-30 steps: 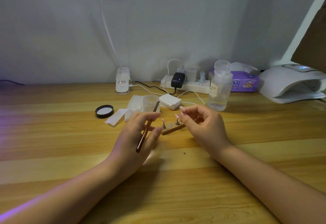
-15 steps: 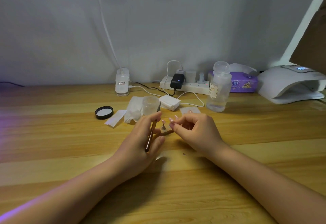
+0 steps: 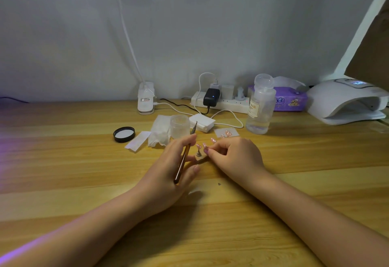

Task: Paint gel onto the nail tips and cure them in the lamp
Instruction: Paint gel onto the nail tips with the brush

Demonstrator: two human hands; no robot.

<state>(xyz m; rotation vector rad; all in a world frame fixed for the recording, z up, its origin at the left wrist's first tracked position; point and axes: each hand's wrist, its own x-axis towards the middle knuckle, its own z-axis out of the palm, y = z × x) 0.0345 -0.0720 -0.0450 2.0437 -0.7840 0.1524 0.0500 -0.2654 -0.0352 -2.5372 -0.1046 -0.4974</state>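
While gripping brush (image 3: 185, 155) in left hand (image 3: 168, 174) and pinching nail tip (image 3: 205, 150) in right hand (image 3: 235, 157) mid-surface (image 3: 84, 182): jar (image 3: 179, 126), tissue (image 3: 160, 133), black lid (image 3: 124, 134), bottle (image 3: 261, 106) beyond; lamp (image 3: 347, 100) far right.

bottle (image 3: 260, 106) label: "NAIL", smaller print below unreadable
tissue pack (image 3: 290, 102): print too blurred to read
lamp (image 3: 345, 100) display: digits unreadable

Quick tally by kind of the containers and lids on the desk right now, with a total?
Clear bottle with label: 1
Small clear jar: 1
Black lid, lying loose: 1
Total: 3
The jar stands open just behind the brush held in the left hand.
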